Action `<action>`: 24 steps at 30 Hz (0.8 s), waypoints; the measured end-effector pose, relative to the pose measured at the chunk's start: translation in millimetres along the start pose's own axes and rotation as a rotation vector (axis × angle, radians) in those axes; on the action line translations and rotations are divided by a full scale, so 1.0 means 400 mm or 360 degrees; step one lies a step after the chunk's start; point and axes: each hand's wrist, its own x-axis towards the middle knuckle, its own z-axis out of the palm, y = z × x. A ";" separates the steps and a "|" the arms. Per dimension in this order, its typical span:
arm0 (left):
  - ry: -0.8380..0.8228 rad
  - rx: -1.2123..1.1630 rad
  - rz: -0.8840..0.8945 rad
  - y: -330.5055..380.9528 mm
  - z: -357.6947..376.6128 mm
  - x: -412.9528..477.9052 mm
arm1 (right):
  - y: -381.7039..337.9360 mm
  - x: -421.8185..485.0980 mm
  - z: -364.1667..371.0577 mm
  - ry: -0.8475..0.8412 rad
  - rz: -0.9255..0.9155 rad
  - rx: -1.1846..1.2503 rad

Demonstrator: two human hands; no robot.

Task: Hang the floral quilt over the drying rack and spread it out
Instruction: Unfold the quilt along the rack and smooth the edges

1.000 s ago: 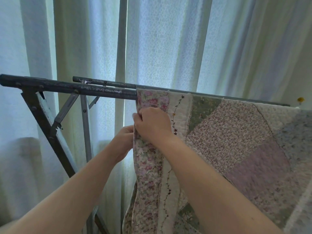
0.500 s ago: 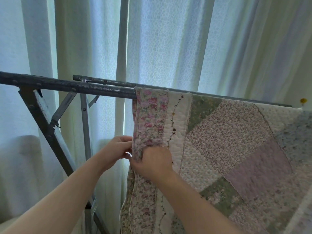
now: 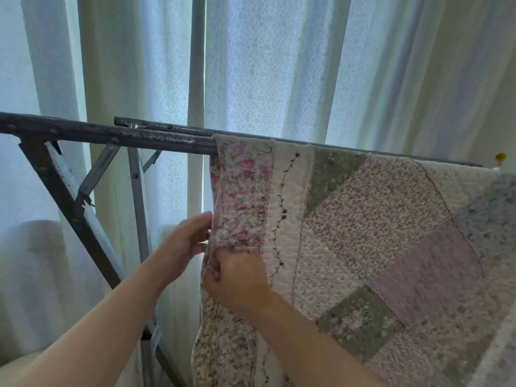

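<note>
Floral quilt point(image 3: 377, 224) hung over the near top bar of the drying rack point(image 3: 106, 135), patchwork face toward me, its left border strip dropping from the bar down past the bottom of view. Most of the bar to the left of that border was bare.

My right hand point(image 3: 237, 277) was closed on the border edge partway down, fingers curled around the rose-print strip, knuckles toward me. My left hand point(image 3: 187, 241) sat just beside it on the outer side of the edge, fingers half curled; thumb and fingertips touched the hem, but I could not tell whether they pinched it or only steadied it.

Judgement on the step: the edge was being straightened and drawn leftward. To do it well I would keep both grips on the hem itself, not the quilted middle, and pull sideways along the bar rather than downward, so the cloth slid instead of dragging off the far side. The border looked folded back on itself near the top; that fold wanted flattening first.

The rack's paint was worn and chipped; snagging seemed possible at the joints.

Curtains point(image 3: 279, 65) hung behind the rack.

Writing, brands, labels: none readable anywhere.
</note>
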 end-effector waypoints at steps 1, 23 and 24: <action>-0.0040 0.0099 0.0013 0.006 0.007 -0.002 | 0.007 0.000 -0.001 0.0007 -0.0010 0.0026; 0.0999 0.0806 0.0679 0.011 0.131 0.005 | 0.201 0.133 -0.204 0.0888 -0.0222 -0.0579; 0.1067 0.0926 0.0832 0.031 0.137 0.004 | 0.212 0.144 -0.216 0.0874 -0.0204 -0.0603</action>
